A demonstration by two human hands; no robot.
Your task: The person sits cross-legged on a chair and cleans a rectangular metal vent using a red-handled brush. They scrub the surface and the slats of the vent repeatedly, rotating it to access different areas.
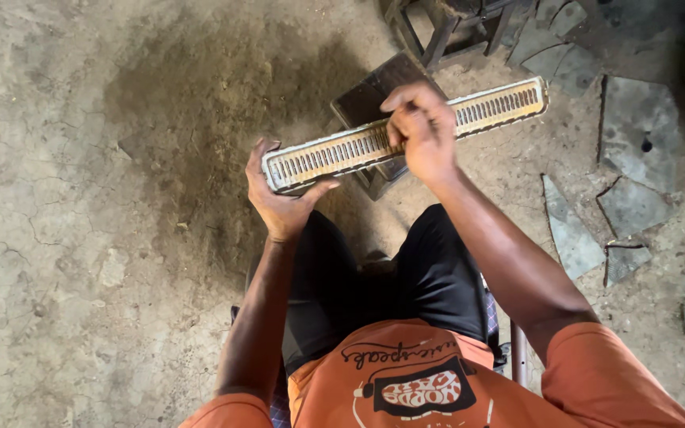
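Currently my left hand (279, 202) grips the slotted metal strip's (501, 107) near end; right hand (422, 131) pinches closed mid-strip; progress indeterminate.

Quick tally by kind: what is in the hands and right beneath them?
Long slotted metal radiator core: 1
Hands on it: 2, left hand holding its near end, right hand gripping its middle
Dark metal block on the dirt floor underneath: 1
Dark metal frame stand beyond: 1
Total: 5
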